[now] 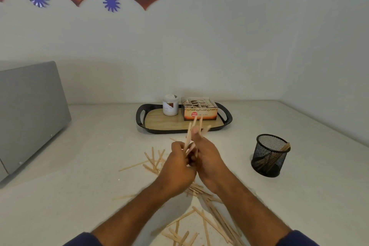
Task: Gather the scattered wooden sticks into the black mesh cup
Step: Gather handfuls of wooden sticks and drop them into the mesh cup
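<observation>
Both hands meet above the middle of the white table, close together. My left hand and my right hand both grip a bundle of wooden sticks whose tips fan upward, blurred. Several loose wooden sticks lie on the table left of the hands, and more scattered sticks lie in front near my forearms. The black mesh cup stands upright to the right, apart from the hands, with a few sticks leaning inside it.
A black-rimmed tray with a wooden base sits behind the hands, carrying a white jar and an open box of sachets. A grey appliance stands at the left. Walls close off the back and right.
</observation>
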The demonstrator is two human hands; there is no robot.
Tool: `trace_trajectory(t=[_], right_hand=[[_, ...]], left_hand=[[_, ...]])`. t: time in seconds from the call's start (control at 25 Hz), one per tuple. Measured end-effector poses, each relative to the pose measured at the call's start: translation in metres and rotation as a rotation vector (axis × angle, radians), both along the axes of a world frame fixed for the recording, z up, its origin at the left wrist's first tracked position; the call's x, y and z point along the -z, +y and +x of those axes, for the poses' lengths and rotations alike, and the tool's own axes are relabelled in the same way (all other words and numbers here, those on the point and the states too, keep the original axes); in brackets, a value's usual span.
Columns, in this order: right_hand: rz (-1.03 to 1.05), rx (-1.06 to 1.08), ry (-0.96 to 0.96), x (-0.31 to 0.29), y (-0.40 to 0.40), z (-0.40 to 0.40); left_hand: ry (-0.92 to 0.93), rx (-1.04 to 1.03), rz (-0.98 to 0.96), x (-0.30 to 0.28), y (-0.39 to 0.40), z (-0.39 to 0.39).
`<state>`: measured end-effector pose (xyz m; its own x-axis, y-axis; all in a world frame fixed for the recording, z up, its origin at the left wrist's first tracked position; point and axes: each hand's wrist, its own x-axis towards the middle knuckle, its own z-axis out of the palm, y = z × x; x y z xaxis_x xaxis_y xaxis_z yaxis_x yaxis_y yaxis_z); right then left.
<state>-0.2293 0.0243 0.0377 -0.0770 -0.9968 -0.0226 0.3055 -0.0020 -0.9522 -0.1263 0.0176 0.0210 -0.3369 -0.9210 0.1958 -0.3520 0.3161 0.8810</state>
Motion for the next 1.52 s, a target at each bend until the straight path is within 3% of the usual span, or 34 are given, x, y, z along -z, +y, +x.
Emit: trace_trajectory(t=[0.12, 0.24, 0.56, 0.72, 0.92, 1.2, 1.52], right_hand=[[-0.022, 0.095, 0.193, 0.005, -0.002, 0.007], [-0.015, 0.212, 0.273, 0.01, -0.005, 0.007], [-0.064, 0.381, 0.052, 0.01, -0.01, -0.014], [-0.095, 0.337, -0.097, -0.001, -0.012, -0.043], [-0.144, 0.374, -0.099, -0.038, -0.014, -0.096], [-0.279, 0.646, -0.012, -0.087, -0.026, -0.176], [-0.169, 0.73, 0.014, -0.049, -0.04, -0.204]], left_hand=[[-0.045, 0.032, -0.184, 0.007, 0.003, -0.009], [-0.017, 0.068, -0.122, 0.016, 0.006, -0.011], [0.073, 0.065, -0.073, 0.03, -0.005, 0.0], [-0.094, 0.103, -0.111, 0.044, -0.021, 0.015], [-0.567, 0.169, -0.315, 0.064, -0.048, 0.024], [-0.764, 0.132, -0.575, 0.077, -0.056, 0.021], [-0.737, 0.167, -0.51, 0.076, -0.046, 0.022]])
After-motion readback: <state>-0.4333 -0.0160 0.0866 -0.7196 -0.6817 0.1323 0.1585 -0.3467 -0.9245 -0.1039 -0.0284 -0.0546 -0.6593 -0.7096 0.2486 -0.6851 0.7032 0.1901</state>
